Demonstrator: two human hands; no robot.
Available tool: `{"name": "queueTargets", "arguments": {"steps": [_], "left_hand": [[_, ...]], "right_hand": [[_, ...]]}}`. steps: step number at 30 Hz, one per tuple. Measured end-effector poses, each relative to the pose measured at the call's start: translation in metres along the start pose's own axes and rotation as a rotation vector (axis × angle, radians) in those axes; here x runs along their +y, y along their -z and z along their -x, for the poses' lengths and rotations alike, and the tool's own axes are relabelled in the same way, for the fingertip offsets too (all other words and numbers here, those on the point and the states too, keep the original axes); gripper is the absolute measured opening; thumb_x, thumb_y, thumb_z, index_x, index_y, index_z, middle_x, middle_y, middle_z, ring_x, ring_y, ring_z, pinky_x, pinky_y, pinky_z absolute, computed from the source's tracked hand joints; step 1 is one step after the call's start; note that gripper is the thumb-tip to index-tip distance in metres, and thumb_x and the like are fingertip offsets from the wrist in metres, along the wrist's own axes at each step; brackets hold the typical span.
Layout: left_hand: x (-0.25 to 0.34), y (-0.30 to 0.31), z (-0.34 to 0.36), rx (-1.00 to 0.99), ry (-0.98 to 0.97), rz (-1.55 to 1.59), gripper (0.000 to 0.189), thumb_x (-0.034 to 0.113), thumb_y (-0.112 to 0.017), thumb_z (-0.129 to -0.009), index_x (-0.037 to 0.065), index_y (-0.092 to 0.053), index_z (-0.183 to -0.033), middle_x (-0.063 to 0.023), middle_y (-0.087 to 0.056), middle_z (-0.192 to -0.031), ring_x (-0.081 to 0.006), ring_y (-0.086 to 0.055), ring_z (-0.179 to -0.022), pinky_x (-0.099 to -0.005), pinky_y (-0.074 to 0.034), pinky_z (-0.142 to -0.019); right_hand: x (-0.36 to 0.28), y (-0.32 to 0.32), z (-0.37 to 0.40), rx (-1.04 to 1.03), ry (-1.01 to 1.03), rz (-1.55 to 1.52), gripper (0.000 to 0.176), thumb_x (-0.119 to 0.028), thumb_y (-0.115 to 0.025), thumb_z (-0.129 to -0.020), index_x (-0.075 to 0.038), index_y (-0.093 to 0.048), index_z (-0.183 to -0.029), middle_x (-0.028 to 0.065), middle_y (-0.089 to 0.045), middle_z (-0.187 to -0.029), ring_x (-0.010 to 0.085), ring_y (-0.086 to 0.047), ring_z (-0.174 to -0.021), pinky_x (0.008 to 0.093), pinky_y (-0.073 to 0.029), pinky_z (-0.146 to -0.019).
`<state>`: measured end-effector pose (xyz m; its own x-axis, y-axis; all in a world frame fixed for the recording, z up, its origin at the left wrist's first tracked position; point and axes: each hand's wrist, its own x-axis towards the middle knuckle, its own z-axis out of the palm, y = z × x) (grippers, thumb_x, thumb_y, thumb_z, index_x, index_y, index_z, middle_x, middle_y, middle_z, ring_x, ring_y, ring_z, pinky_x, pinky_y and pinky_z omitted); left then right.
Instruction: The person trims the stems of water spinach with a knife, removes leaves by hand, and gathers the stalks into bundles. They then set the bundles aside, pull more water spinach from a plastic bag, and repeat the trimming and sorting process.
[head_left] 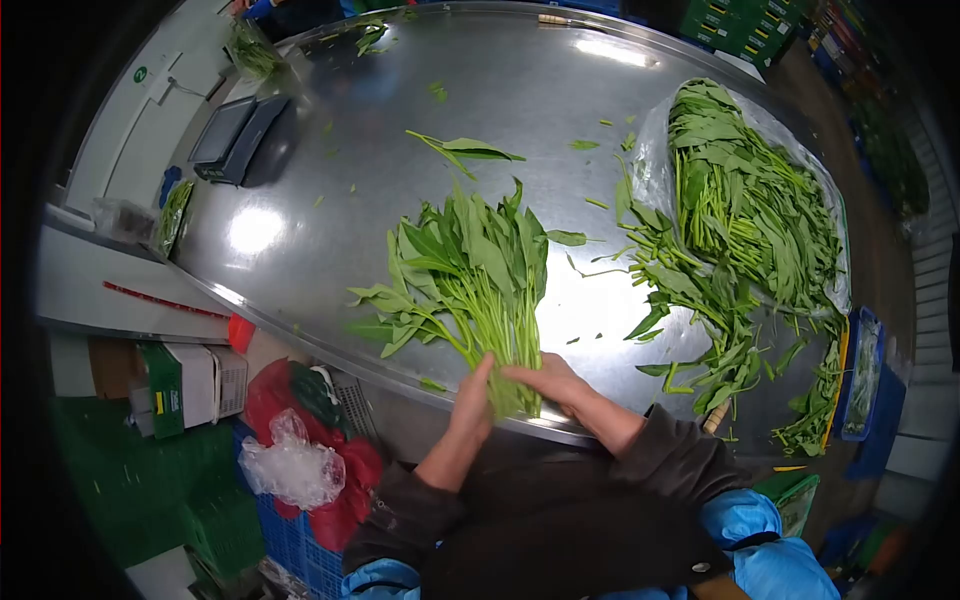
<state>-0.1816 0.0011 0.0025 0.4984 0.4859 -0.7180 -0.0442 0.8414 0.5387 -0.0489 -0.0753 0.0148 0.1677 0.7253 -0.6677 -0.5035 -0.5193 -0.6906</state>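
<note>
A bunch of leafy greens (470,260), looking like water spinach, lies on the metal table with its leaves pointing away from me and its pale stems toward me. My left hand (474,400) is closed round the stem ends from the left. From the right, my right hand (556,384) grips the same stems, its thumb lying across them; the fingers behind the stems are hidden. A loose leafy sprig (465,148) rests beyond the bunch. To the right, a large heap of the same greens (750,200) spills out of a clear plastic bag (655,150).
A dark scale (240,138) stands at the table's left edge. Near the right front lies a wooden handle (716,418) among scraps. Blue crates (300,535), red bags (350,470) and clear plastic (292,462) are below left. A blue bin (862,375) stands at the right.
</note>
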Motion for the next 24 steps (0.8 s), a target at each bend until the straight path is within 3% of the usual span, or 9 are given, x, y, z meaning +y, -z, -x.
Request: {"name": "queueTargets", "arguments": {"steps": [5,9,11,12,14,16,19,21,24], "left_hand": [[0.006,0.012,0.000,0.005,0.021,-0.060,0.039,0.030,-0.049,-0.097,-0.001,-0.054,-0.121,-0.0086,-0.064,-0.105,-0.0194,-0.060,-0.098,-0.0356,-0.050,-0.085],[0.022,0.012,0.014,-0.017,0.104,-0.097,0.038,0.029,-0.050,-0.097,-0.001,-0.052,-0.121,-0.0103,-0.064,-0.104,-0.0197,-0.061,-0.093,-0.0353,-0.051,-0.078],[0.030,0.010,0.019,-0.018,0.180,-0.015,0.034,0.028,-0.052,-0.095,0.001,-0.055,-0.116,-0.0071,-0.063,-0.090,-0.0161,-0.059,-0.073,-0.0304,-0.049,-0.061],[0.034,0.014,0.020,-0.019,0.182,-0.019,0.034,0.028,-0.052,-0.095,0.001,-0.055,-0.116,-0.0071,-0.063,-0.090,-0.0161,-0.059,-0.073,-0.0304,-0.049,-0.061],[0.046,0.025,0.023,-0.141,0.195,0.017,0.030,0.027,-0.056,-0.094,0.003,-0.055,-0.111,-0.0021,-0.053,-0.075,-0.0109,-0.047,-0.052,-0.0252,-0.037,-0.047],[0.077,0.023,0.052,-0.026,0.077,-0.020,0.028,0.025,-0.061,-0.090,0.002,-0.058,-0.107,0.0017,-0.045,-0.067,-0.0072,-0.035,-0.044,-0.0231,-0.027,-0.040],[0.117,0.052,0.082,0.178,-0.221,-0.117,0.028,0.024,-0.060,-0.091,0.002,-0.054,-0.107,0.0009,-0.043,-0.066,-0.0070,-0.034,-0.042,-0.0240,-0.026,-0.037],[0.127,0.057,0.081,0.214,-0.421,-0.116,0.028,0.026,-0.058,-0.093,0.003,-0.052,-0.109,0.0010,-0.042,-0.067,-0.0070,-0.034,-0.043,-0.0236,-0.027,-0.038],[0.129,0.018,0.068,0.004,-0.541,0.079,0.028,0.028,-0.055,-0.096,0.005,-0.051,-0.111,0.0011,-0.041,-0.068,-0.0072,-0.035,-0.044,-0.0235,-0.028,-0.038]], "right_hand": [[0.005,-0.001,-0.006,-0.020,-0.017,-0.100,0.040,-0.014,-0.071,-0.080,0.005,-0.059,-0.113,0.0158,-0.066,-0.102,0.0187,-0.065,-0.087,0.0310,-0.053,-0.073],[-0.004,0.001,0.004,-0.032,-0.099,-0.341,0.029,-0.012,-0.069,-0.081,0.005,-0.062,-0.104,0.0122,-0.067,-0.091,0.0197,-0.066,-0.079,0.0322,-0.054,-0.066],[-0.009,0.002,0.006,-0.021,-0.111,-0.356,0.023,-0.012,-0.068,-0.081,0.005,-0.064,-0.097,0.0107,-0.067,-0.085,0.0191,-0.065,-0.073,0.0318,-0.053,-0.063],[-0.014,0.003,0.006,-0.011,-0.078,-0.262,0.020,-0.011,-0.067,-0.081,0.004,-0.063,-0.094,0.0096,-0.065,-0.080,0.0181,-0.063,-0.067,0.0314,-0.052,-0.059],[-0.026,0.013,0.007,0.026,0.030,-0.183,0.016,-0.011,-0.067,-0.079,0.002,-0.061,-0.088,0.0078,-0.062,-0.071,0.0162,-0.059,-0.057,0.0303,-0.049,-0.052],[-0.056,0.050,0.018,0.104,0.196,-0.207,0.015,-0.012,-0.066,-0.078,-0.001,-0.059,-0.084,0.0062,-0.058,-0.063,0.0149,-0.056,-0.050,0.0287,-0.046,-0.047],[-0.111,0.103,0.046,0.375,0.567,-0.126,0.016,-0.013,-0.063,-0.082,0.000,-0.054,-0.081,0.0043,-0.055,-0.066,0.0114,-0.053,-0.051,0.0241,-0.044,-0.044],[-0.128,0.101,0.047,0.385,0.610,-0.186,0.017,-0.014,-0.062,-0.083,0.001,-0.054,-0.082,0.0044,-0.055,-0.066,0.0108,-0.053,-0.051,0.0237,-0.044,-0.044],[-0.136,0.066,0.048,0.350,0.637,-0.258,0.018,-0.017,-0.061,-0.086,0.000,-0.056,-0.086,0.0053,-0.057,-0.068,0.0114,-0.054,-0.053,0.0247,-0.044,-0.046]]}}
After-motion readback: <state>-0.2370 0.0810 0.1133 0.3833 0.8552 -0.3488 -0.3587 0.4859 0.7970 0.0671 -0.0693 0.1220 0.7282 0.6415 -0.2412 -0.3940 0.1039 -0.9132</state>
